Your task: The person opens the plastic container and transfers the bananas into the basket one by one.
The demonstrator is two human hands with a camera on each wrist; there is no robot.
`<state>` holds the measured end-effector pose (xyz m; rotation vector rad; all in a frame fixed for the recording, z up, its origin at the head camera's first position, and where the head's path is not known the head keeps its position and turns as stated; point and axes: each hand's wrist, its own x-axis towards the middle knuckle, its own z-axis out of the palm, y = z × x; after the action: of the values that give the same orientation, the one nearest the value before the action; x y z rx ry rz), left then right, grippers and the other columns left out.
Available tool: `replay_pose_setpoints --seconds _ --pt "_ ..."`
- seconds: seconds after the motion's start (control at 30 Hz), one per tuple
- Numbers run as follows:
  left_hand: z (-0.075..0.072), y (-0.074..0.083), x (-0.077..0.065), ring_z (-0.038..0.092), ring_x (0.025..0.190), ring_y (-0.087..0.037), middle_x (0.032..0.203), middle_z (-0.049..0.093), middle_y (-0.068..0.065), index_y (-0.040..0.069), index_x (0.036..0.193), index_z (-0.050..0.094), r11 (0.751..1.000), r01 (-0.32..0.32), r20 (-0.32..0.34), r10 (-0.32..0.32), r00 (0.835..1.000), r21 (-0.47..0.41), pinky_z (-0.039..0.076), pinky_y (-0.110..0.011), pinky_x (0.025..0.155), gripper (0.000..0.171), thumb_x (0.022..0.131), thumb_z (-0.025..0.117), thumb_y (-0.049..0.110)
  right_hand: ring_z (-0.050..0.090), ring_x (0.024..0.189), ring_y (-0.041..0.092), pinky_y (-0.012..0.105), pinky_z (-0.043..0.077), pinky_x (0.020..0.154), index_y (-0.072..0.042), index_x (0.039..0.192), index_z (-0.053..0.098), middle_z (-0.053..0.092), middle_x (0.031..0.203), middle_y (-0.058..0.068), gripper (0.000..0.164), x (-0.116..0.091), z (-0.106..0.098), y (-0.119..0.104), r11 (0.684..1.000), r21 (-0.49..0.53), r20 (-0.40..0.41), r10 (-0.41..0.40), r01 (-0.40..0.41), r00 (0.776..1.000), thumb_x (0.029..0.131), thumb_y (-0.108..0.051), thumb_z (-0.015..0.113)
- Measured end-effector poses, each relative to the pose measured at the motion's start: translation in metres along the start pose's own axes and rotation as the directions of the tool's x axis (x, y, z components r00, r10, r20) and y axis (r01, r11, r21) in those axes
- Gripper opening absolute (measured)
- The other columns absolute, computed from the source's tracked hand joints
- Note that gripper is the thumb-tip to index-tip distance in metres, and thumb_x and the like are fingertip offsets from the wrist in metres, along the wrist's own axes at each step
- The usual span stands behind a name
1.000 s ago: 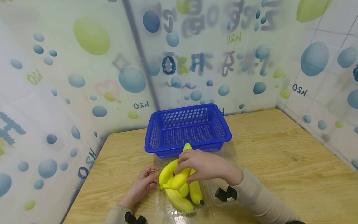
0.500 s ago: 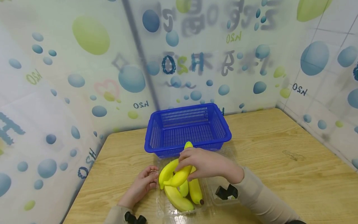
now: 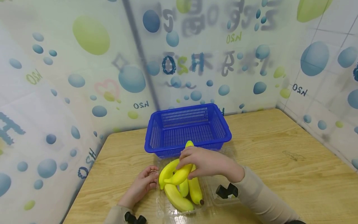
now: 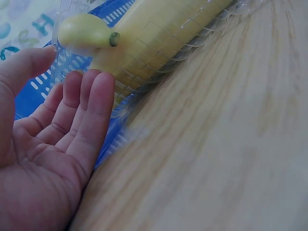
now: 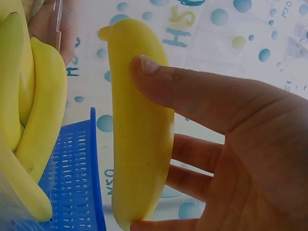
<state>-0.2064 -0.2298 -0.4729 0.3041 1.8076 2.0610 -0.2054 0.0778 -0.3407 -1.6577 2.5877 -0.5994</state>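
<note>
My right hand holds a yellow banana with thumb and fingers, over a clear plastic container. The right wrist view shows this banana lengthwise, the thumb on its near side and fingers behind. Several other bananas lie in the container, crossing one another. At the container's left side is my left hand, fingers loosely bent. In the left wrist view, its thumb tip touches or nearly touches the clear rim, and its fingers lie beside the wall; contact is hard to tell.
Behind the container stands a blue plastic basket with perforated walls and nothing inside. The container's clear lid lies out to the right, under my right forearm. A patterned curtain borders the wooden table.
My right hand has lifted the banana slightly, moving a little up and right, which uncovers more of the bananas beneath. My left hand has stayed in place.
</note>
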Motion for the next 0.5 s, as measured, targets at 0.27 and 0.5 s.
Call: replay_pose_setpoints --seconds 0.27,0.5 --pt "0.0005 -0.0006 0.0003 0.059 0.073 -0.012 0.088 0.057 0.000 0.010 0.112 0.047 1.000 0.001 -0.005 -0.001 1.000 0.001 0.053 -0.026 0.067 0.012 0.100 0.050 0.009 0.050 0.116 0.015 0.029 0.040 0.102 -0.018 0.118 0.069 0.061 0.116 -0.005 0.037 -0.0013 -0.0019 0.0006 1.000 -0.005 0.003 0.021 -0.021 1.000 0.083 -0.021 0.078" --pt "0.0018 0.0013 -0.0010 0.059 0.073 -0.011 0.088 0.057 0.000 0.009 0.113 0.046 1.000 -0.025 0.019 0.025 0.999 -0.007 0.053 -0.026 0.067 0.013 0.100 0.049 0.008 0.050 0.116 0.016 0.030 0.040 0.102 -0.017 0.118 0.069 0.061 0.115 -0.004 0.037 -0.0008 -0.0043 0.0023 0.999 -0.018 0.000 0.037 -0.037 0.999 0.083 -0.021 0.078"
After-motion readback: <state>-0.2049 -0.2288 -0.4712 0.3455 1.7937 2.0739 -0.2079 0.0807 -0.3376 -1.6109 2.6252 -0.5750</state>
